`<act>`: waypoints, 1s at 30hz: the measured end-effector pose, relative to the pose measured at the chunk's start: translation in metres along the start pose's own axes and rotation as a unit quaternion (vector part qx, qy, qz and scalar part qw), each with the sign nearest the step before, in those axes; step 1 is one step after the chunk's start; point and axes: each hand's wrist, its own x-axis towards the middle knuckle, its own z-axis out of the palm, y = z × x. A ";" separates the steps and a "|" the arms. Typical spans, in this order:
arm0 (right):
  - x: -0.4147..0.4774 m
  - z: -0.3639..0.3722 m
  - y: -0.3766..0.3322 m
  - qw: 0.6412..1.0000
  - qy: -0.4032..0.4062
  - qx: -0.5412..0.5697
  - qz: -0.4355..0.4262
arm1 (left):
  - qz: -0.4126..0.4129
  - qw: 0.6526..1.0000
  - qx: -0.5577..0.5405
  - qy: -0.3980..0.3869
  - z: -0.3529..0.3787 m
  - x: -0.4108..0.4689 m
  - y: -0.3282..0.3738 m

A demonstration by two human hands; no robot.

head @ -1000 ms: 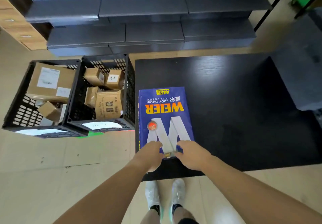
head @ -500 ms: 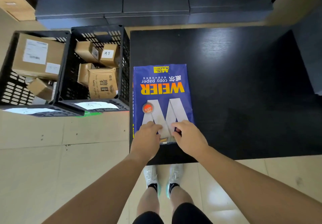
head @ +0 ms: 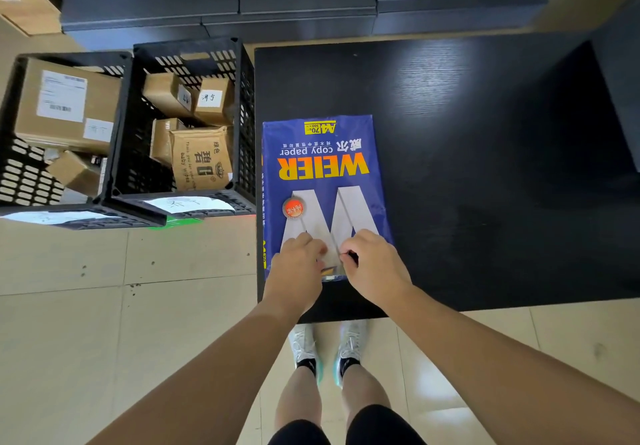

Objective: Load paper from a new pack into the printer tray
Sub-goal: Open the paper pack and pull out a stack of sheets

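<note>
The sealed blue paper-wrapped ream of copy paper (head: pixel 323 181), printed with yellow lettering and a large white W, lay flat at the near left corner of the black wood-grain table (head: pixel 485 167), its left edge close to the table's edge. A full ream of this kind was probably heavy and dense, stiff as a block but wrapped in a thin, fairly slick skin that would tear readily; the sensible place to take hold for opening looked to be the folded flap at the near end, and for lifting, both long sides from beneath.

The left hand (head: pixel 296 273) rested knuckles-up on the near left part of the pack, fingers curled down onto the wrapper. The right hand (head: pixel 375 266) sat just beside it on the near right, fingers bent and apparently pinching at the wrapper's near seam; whether either had actually caught a flap could not be told. Both forearms reached in from the near side.

To the left stood two black slatted plastic crates (head: pixel 242 125) of brown cardboard parcels. No printer was in view.
</note>
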 end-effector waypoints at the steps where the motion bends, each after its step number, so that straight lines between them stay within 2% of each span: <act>1: 0.000 0.000 0.000 1.000 0.000 0.001 -0.004 | 0.001 1.000 -0.002 0.001 0.000 0.000 0.000; 12: 0.005 0.000 0.002 1.000 -0.022 -0.005 -0.022 | 0.002 1.000 0.005 -0.028 -0.005 0.004 0.004; 18: -0.002 0.006 0.010 0.997 0.045 0.000 -0.055 | -0.003 1.000 -0.003 -0.022 -0.003 0.004 0.003; 21: -0.001 0.010 0.007 0.997 0.064 0.022 -0.039 | -0.012 1.000 -0.025 -0.011 -0.001 0.003 0.003; 25: 0.002 0.012 0.006 0.998 0.038 0.044 -0.019 | -0.040 0.995 -0.079 0.047 0.001 0.003 0.005; 30: 0.003 0.012 0.005 0.999 0.008 0.034 -0.018 | 0.005 0.999 -0.003 0.042 0.006 0.005 0.002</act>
